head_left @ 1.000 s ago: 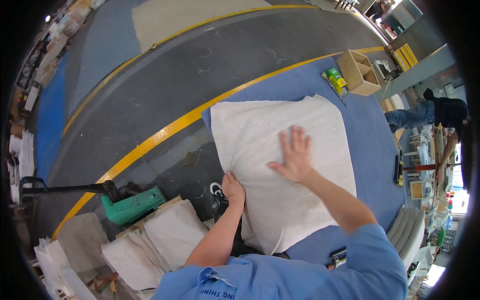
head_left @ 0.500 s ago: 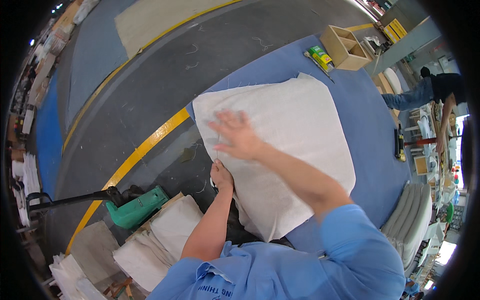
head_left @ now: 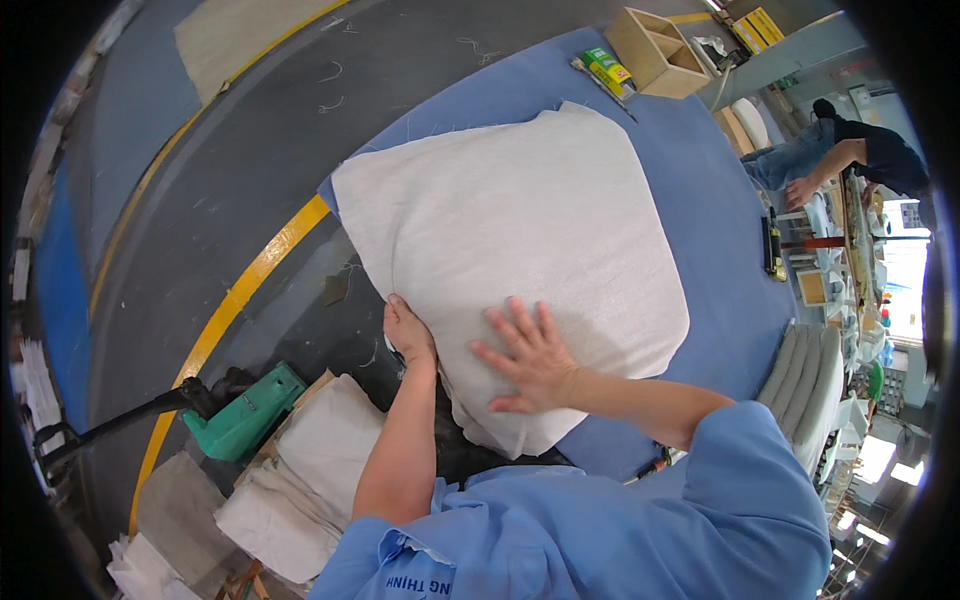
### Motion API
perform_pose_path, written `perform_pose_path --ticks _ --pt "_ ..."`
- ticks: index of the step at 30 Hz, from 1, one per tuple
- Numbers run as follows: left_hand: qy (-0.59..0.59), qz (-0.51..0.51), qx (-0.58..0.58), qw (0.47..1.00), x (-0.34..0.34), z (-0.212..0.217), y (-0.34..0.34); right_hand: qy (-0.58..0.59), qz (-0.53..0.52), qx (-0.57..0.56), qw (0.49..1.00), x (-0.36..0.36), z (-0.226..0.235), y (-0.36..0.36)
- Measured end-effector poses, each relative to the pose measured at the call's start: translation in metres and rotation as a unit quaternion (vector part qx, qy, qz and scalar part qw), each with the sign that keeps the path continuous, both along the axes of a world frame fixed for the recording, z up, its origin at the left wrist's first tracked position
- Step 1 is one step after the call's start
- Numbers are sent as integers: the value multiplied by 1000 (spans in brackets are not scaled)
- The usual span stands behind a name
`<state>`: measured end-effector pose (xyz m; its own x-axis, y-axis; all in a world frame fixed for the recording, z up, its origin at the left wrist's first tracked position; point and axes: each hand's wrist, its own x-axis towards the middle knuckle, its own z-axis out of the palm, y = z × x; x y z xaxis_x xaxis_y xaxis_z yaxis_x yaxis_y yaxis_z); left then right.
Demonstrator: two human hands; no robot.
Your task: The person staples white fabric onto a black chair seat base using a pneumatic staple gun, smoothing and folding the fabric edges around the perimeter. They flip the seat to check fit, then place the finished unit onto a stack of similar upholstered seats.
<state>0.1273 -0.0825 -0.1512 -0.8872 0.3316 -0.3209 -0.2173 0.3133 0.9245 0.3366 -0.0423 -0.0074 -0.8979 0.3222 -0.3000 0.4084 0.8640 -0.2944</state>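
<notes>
The white cloth (head_left: 510,220) lies spread over the blue table (head_left: 715,270), its left edge along the table's side. The left hand (head_left: 411,332) pinches that edge, while the right hand (head_left: 530,362), fingers fanned wide, is palm down over the cloth's near part. Beyond the cloth, toward the table's far right end, a green and yellow package (head_left: 608,70) lies near an open wooden box (head_left: 648,62)

This is a workshop or factory hall: yellow lines (head_left: 262,260) mark the dark grey floor (head_left: 265,165), what looks like a green pallet truck (head_left: 243,412) stands beside folded pale cloth (head_left: 325,440), and grey cushions (head_left: 802,385) lie stacked near the blue-covered table (head_left: 715,250).
</notes>
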Motion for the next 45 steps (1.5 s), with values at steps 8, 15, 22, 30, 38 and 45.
perform_pose_path --ticks 8,15,22,30,38,45 --pt "24 -17 -2 1000 -5 10 0 71 68 -9 995 -35 -23 -50" --pt "18 -48 -15 999 -4 2 6 14 -163 158 974 91 24 157" --pt "-8 -45 -39 998 -2 -4 -6 22 -60 62 996 -40 -9 61" --pt "-157 0 182 971 0 -7 -2 125 11 41 991 -145 -35 39" --pt "-3 -47 -64 997 -3 8 3 41 -174 146 973 -20 10 198" --pt "-10 -22 -26 999 5 -5 -6 3 -84 121 989 -141 -7 138"
